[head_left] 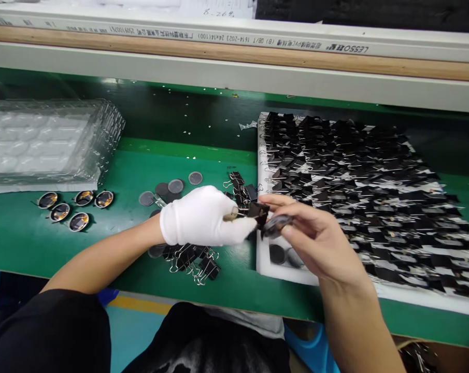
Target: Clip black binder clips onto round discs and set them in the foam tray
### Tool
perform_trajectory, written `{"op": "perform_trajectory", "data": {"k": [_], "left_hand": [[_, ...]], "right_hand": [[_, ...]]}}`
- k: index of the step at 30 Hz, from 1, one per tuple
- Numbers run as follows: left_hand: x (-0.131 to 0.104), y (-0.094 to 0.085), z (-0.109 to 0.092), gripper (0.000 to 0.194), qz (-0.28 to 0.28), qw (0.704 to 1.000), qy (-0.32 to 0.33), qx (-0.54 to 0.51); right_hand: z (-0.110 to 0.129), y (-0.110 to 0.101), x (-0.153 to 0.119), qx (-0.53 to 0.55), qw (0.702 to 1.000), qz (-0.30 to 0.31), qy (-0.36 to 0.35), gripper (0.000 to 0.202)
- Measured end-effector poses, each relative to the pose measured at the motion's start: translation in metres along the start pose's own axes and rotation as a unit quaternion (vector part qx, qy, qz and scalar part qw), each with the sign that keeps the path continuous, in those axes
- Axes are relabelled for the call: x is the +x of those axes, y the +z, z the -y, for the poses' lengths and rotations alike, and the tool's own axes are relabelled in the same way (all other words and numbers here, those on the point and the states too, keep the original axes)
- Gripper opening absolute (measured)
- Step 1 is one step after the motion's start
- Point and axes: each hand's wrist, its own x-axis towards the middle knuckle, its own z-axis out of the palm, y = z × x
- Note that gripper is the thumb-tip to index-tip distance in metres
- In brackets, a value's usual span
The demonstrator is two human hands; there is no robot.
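The green table (242, 282), under a pale ledge (218, 74), bears a crowded white tray (261, 254). Near its left edge, the gloved left hand (205, 216) pinches a black clip (258, 210), likely stiff, best squeezed by its handles; the right hand (314, 233) pinches a dark disc (276, 226), probably light and scratchable, best rim-held.

Left hand (207, 215): plain white glove (191, 217), smooth, close-fitting, apparently unmarked, cuff (166, 224) ending at the wrist; right hand (314, 228) ungloved, forearm (358, 311) bare as far as visible. Left sleeve (59, 331) black, short, plain, loose-cut, hem near the elbow, left forearm (113, 251) bare below it. Torso garment (214, 331) black, with a blurred whitish-grey print (180, 357) at the lower frame edge, design not legible.
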Motion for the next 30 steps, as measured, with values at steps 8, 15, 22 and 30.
{"op": "perform_trajectory", "data": {"k": [8, 15, 22, 30], "left_hand": [[0.004, 0.004, -0.005, 0.042, -0.064, 0.997, -0.007, -0.046], [0.006, 0.011, -0.006, 0.038, -0.066, 0.997, -0.002, -0.028], [0.007, 0.013, -0.002, 0.037, -0.038, 0.998, -0.022, -0.047], [0.005, 0.014, -0.005, 0.041, -0.015, 0.998, -0.04, -0.052]], "right_hand": [[-0.013, 0.029, 0.01, 0.245, 0.953, -0.155, 0.092, 0.026], [-0.018, 0.037, 0.007, 0.266, 0.948, -0.161, 0.07, 0.021], [-0.02, 0.039, 0.008, 0.243, 0.951, -0.179, 0.067, 0.026], [-0.025, 0.041, 0.008, 0.261, 0.945, -0.183, 0.08, 0.026]]}}
